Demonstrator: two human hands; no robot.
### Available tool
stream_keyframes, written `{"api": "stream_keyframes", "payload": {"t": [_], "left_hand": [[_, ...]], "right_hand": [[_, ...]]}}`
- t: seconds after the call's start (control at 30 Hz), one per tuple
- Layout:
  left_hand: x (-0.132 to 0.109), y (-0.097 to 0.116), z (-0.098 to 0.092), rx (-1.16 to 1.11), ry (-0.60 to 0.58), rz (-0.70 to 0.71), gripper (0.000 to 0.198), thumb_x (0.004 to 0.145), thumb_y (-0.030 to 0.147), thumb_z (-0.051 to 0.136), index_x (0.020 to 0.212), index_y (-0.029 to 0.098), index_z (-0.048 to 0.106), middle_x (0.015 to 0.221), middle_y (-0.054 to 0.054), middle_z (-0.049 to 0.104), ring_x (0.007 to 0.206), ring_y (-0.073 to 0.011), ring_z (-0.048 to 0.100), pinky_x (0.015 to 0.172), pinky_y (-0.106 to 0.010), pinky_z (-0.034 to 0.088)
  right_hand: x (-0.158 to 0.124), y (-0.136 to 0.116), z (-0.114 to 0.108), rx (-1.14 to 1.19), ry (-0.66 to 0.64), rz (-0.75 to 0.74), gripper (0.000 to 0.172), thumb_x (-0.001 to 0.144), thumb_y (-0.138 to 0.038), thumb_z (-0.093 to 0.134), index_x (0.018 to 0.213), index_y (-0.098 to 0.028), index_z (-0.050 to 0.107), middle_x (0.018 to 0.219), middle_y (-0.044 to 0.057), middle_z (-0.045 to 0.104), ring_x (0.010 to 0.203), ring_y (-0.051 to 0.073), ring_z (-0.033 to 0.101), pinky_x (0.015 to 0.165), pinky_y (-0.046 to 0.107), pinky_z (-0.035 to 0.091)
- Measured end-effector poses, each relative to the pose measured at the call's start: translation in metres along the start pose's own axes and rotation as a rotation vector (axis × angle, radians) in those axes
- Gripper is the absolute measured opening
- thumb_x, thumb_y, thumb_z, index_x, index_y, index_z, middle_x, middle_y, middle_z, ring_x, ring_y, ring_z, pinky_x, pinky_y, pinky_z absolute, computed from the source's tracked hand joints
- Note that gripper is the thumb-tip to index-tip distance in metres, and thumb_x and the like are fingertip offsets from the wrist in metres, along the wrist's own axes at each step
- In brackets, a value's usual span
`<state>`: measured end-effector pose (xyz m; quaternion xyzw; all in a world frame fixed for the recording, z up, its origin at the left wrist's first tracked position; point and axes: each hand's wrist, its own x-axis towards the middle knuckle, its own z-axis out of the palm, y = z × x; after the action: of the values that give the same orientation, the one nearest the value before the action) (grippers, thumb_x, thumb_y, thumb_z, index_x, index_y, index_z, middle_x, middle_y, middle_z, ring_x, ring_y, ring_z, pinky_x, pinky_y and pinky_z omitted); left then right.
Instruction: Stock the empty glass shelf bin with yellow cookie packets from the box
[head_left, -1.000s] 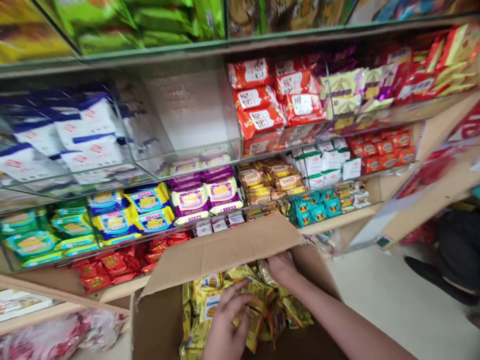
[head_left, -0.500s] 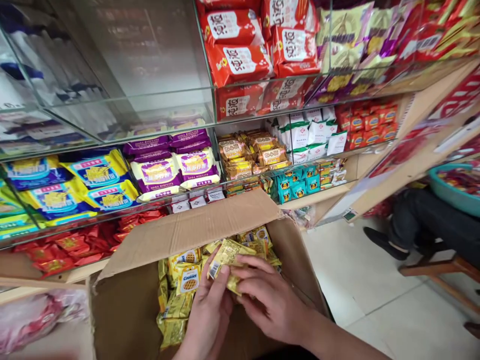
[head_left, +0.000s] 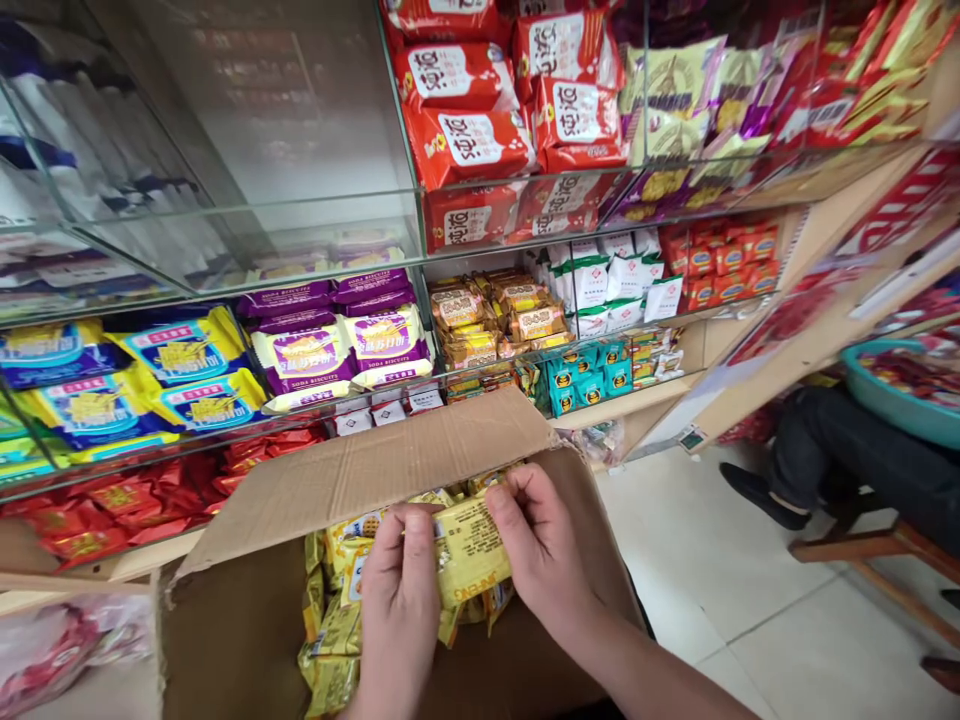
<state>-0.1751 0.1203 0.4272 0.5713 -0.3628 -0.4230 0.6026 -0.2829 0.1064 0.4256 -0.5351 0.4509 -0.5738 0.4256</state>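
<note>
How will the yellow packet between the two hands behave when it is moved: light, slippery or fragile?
The yellow packet is probably light: the left hand and right hand pinch it near its ends. It looks glossy, so it may slip somewhat. The cookie print on a similar packet suggests fragile contents, perhaps.

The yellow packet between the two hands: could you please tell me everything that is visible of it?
The yellow packet has a shiny, creased wrapper that looks like plastic film, with small dark print and larger orange letters along the lower edge. It is tilted, right end higher, over similar packets in an open cardboard box. The left hand and right hand pinch opposite ends, hiding whether these are sealed.
</note>
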Motion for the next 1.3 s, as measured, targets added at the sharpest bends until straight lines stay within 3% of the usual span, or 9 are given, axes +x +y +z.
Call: {"api": "stream_keyframes", "payload": {"t": [0.2,0.4,0.57,0.63,0.7,0.8,0.9,1.0,1.3], "left_hand": [[0.004,0.005,0.004,-0.173,0.088,-0.017,0.028,0.07,0.048,0.056,0.065,0.02,0.056,0.06,0.006,0.055,0.059,-0.0088,0.048,0.059,-0.018,0.04],[0.006,0.024,-0.001,-0.218,0.071,-0.059,0.034,0.062,0.052,0.062,0.062,0.019,0.058,0.055,0.005,0.054,0.052,-0.0083,0.048,0.049,-0.017,0.041],[0.003,0.049,-0.009,-0.322,-0.242,-0.523,0.052,0.065,0.06,0.052,0.096,0.02,0.061,0.101,-0.009,0.064,0.089,-0.0257,0.059,0.066,-0.033,0.051],[0.002,0.053,-0.013,-0.353,-0.331,-0.575,0.045,0.064,0.042,0.064,0.105,0.026,0.056,0.114,-0.007,0.059,0.097,-0.0269,0.057,0.068,-0.033,0.052],[0.0,0.052,-0.015,-0.356,-0.314,-0.42,0.051,0.062,0.024,0.068,0.11,0.032,0.051,0.125,-0.001,0.052,0.107,-0.0244,0.052,0.076,-0.028,0.05],[-0.002,0.046,-0.012,-0.338,-0.23,-0.145,0.056,0.062,0.022,0.069,0.112,0.037,0.047,0.131,0.003,0.046,0.116,-0.0226,0.044,0.084,-0.026,0.047],[-0.004,0.041,-0.005,-0.368,-0.217,-0.061,0.059,0.062,0.022,0.069,0.114,0.039,0.044,0.128,0.002,0.049,0.116,-0.0225,0.045,0.089,-0.029,0.045],[-0.007,0.038,-0.001,-0.4,-0.229,-0.06,0.068,0.063,0.021,0.069,0.12,0.041,0.037,0.128,0.001,0.05,0.111,-0.0221,0.049,0.088,-0.03,0.045],[-0.001,0.032,-0.007,-0.366,-0.104,-0.228,0.041,0.067,0.032,0.066,0.106,0.021,0.06,0.088,-0.004,0.071,0.09,-0.0203,0.062,0.072,-0.024,0.052]], "right_hand": [[0.0,-0.002,-0.002,-0.163,0.056,-0.184,0.017,0.086,-0.028,0.035,0.072,-0.02,0.039,0.06,-0.003,0.039,0.054,0.009,0.04,0.048,0.021,0.035],[0.009,-0.021,-0.015,-0.424,0.092,-0.708,0.015,0.085,-0.021,0.038,0.069,-0.022,0.038,0.053,-0.004,0.038,0.047,0.01,0.039,0.044,0.023,0.031],[0.012,-0.029,-0.024,-0.591,-0.081,-1.192,0.018,0.072,-0.016,0.05,0.058,-0.021,0.041,0.05,-0.004,0.043,0.048,0.01,0.039,0.046,0.025,0.035],[0.006,-0.027,-0.027,-0.568,-0.14,-1.165,0.009,0.072,-0.018,0.052,0.064,-0.021,0.048,0.067,-0.003,0.054,0.061,0.01,0.048,0.063,0.028,0.045],[-0.001,-0.024,-0.027,-0.525,-0.145,-1.069,0.01,0.076,-0.032,0.051,0.08,-0.023,0.053,0.093,0.002,0.054,0.087,0.016,0.051,0.081,0.035,0.044],[-0.006,-0.023,-0.018,-0.337,-0.045,-0.602,0.036,0.083,-0.045,0.039,0.111,-0.022,0.043,0.114,0.01,0.045,0.106,0.022,0.046,0.084,0.038,0.044],[0.0,-0.021,-0.001,-0.017,0.027,-0.07,0.036,0.086,-0.043,0.032,0.113,-0.02,0.036,0.099,0.008,0.053,0.089,0.016,0.055,0.07,0.027,0.049],[0.01,-0.019,0.012,0.218,0.024,0.201,0.029,0.083,-0.048,0.037,0.085,-0.02,0.042,0.07,0.0,0.05,0.063,0.012,0.053,0.053,0.021,0.046],[0.035,-0.06,-0.009,-0.251,-0.165,-0.059,0.032,0.083,-0.031,0.039,0.054,-0.018,0.038,0.049,-0.005,0.035,0.047,0.007,0.036,0.046,0.019,0.03]]}}
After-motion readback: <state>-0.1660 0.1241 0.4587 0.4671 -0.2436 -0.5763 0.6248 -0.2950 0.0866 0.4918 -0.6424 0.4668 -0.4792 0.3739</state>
